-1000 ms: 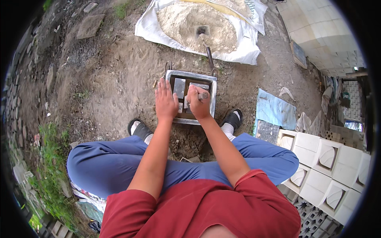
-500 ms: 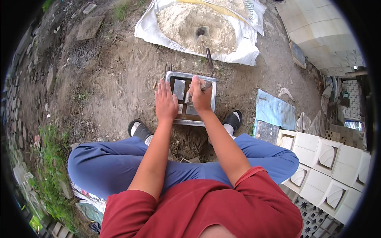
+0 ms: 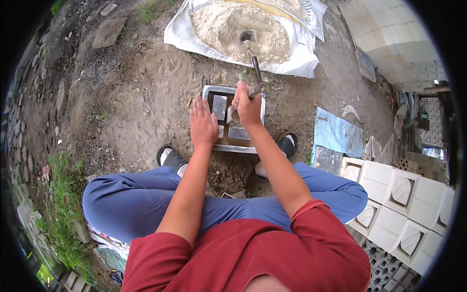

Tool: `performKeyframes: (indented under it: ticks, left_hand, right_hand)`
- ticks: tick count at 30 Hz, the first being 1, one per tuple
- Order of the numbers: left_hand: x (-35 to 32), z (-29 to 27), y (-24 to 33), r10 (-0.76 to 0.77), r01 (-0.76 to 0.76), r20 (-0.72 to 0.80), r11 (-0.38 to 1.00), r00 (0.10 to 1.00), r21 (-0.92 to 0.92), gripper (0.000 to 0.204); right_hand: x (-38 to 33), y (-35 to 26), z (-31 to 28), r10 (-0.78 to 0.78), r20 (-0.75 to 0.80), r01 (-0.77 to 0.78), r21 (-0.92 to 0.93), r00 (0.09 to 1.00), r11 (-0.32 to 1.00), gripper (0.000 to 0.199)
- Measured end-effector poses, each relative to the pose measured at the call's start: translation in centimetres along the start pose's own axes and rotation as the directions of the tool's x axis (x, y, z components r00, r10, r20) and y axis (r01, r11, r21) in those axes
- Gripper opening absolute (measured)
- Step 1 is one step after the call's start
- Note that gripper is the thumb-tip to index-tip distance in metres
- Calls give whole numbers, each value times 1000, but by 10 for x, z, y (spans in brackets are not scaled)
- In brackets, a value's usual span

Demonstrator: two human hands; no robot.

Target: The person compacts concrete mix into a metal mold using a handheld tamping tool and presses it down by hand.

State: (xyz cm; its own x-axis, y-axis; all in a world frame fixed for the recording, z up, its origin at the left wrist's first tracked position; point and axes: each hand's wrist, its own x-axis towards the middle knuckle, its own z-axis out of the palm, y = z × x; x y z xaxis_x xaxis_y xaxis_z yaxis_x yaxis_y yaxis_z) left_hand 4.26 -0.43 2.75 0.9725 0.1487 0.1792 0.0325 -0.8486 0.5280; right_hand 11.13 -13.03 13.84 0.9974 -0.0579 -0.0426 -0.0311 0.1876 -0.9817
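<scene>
Metal mould (square, grey): left hand flat, open; right hand grip closed around trowel.

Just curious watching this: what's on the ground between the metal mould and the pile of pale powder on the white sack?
In the head view, a dark tool lies between the mould and the powder pile; otherwise bare dirt.
</scene>
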Motion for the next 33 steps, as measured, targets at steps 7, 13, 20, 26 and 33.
performKeyframes:
  ticks: [7, 13, 20, 26, 33]
  left_hand:
    - [4, -5, 8, 0, 0, 28, 1000, 1000, -12, 71]
    - [2, -1, -1, -6, 6, 4, 1000, 1000, -3, 70]
    - [5, -1, 1, 12, -12, -1, 995, 1000, -99, 71]
    - [8, -14, 11, -152, 206, 175, 913, 973, -351, 71]
    - [2, 30, -41, -197, 174, -40, 932, 980, -318, 64]
  right_hand:
    - [2, 1, -5, -90, -77, 85, -63, 993, 994, 50]
    - [23, -9, 1, 43, -113, -34, 88, 993, 996, 51]
    - [10, 14, -2, -64, -1, 64, -74, 998, 995, 50]
    - [13, -15, -1, 28, -19, -28, 13, 999, 1000, 49]
    - [11, 5, 6, 19, 20, -19, -18, 1000, 1000, 48]
